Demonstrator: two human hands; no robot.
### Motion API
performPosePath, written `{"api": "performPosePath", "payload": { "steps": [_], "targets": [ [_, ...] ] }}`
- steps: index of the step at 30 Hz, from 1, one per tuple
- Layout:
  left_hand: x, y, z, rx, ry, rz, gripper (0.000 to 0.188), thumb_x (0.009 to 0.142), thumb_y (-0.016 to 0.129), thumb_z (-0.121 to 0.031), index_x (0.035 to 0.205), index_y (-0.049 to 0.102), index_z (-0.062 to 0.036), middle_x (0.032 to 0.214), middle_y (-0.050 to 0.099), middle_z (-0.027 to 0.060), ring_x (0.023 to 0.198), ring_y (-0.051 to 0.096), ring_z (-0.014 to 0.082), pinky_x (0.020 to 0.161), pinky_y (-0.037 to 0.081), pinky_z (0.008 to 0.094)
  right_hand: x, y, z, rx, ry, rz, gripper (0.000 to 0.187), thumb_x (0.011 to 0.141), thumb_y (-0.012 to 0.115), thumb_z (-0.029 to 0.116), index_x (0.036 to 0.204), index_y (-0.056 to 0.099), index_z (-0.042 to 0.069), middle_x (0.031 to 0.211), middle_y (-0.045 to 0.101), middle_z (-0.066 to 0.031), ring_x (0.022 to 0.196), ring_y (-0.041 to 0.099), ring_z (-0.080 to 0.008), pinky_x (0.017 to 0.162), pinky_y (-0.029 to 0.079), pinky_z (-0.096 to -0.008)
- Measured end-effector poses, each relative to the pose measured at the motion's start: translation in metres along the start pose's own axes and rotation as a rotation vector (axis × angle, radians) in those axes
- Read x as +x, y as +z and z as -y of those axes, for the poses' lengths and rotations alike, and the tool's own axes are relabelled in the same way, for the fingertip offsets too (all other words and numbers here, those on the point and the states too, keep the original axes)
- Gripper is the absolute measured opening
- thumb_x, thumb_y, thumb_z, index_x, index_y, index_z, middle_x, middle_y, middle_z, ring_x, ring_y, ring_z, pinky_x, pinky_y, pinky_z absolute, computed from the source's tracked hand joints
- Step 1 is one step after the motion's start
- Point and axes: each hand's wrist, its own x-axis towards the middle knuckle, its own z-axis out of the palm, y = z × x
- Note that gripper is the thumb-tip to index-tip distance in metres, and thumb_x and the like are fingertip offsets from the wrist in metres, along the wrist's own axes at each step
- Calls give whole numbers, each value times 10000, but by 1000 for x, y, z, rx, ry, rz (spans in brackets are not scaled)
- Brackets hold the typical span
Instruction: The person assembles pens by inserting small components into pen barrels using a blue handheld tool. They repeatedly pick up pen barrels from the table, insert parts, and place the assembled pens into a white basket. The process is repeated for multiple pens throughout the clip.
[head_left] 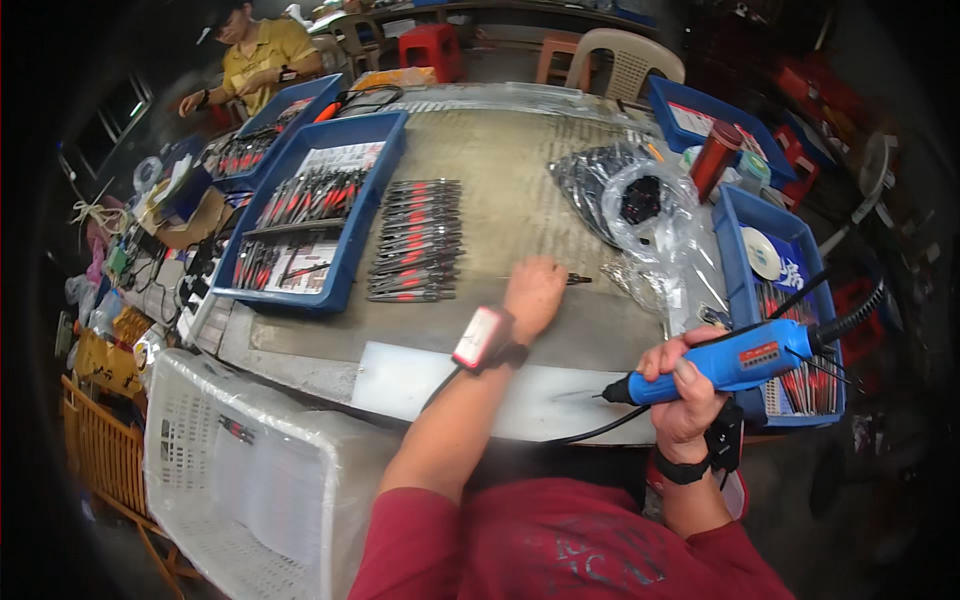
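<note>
My right hand point(690, 395) is wrapped round a blue electric screwdriver point(735, 362), its black nose and thin bit pointing left above a white board point(400, 380) at the table's near edge. Over the middle of the table, my left hand point(537, 290) is closed on a slim dark pen-shaped piece; the dark end point(578, 279) sticks out to the right, and the fingers cover the rest. To its left lies a neat column of black-and-red pen-shaped pieces point(415, 240), side by side on the tabletop.
Blue trays point(350, 245) with similar pieces stand on the left; another blue tray point(735, 260) is at right. Clear plastic bags point(640, 220) and a reddish-brown cylinder point(716, 160) sit nearby. A white plastic-lined crate point(330, 470) stands near left. Another person point(262, 55) works at far left.
</note>
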Motion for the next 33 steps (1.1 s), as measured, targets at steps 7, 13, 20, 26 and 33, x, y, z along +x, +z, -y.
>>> {"api": "performPosePath", "payload": {
  "steps": [7,13,20,26,33],
  "targets": [
    [-4,-18,0,-74,-80,-101,128,745,593,-109,860,558,-64,861,547,100,851,524,286,702,420,403,1,-3,-1,20,25,73,382,745,560,65,1094,408,79,766,499,-77,655,507,-203,653,437,-365],
    [-45,-70,39,9,-251,-291,111,767,580,-110,871,551,-86,830,538,79,840,514,270,708,402,411,1,-7,0,30,22,67,403,736,596,88,1095,412,84,762,506,-82,645,507,-206,644,435,-360],
    [-63,-99,95,155,-516,-267,127,780,603,-113,903,583,-87,888,574,66,865,527,286,700,420,412,2,-4,-4,-2,2,99,409,729,601,115,1093,417,89,747,501,-85,640,505,-206,641,431,-354],
    [-61,-98,118,186,-529,-61,158,809,590,-148,965,600,-133,946,559,32,936,507,267,722,409,447,1,-3,-5,16,5,97,407,726,598,107,1094,423,99,758,503,-86,632,503,-207,627,434,-351],
    [-61,-98,125,152,-519,18,174,817,583,-161,990,591,-148,972,546,25,957,496,261,739,396,459,0,-4,-6,28,32,74,404,718,612,118,1079,434,95,761,506,-85,636,503,-207,626,438,-354]
  ]
}}
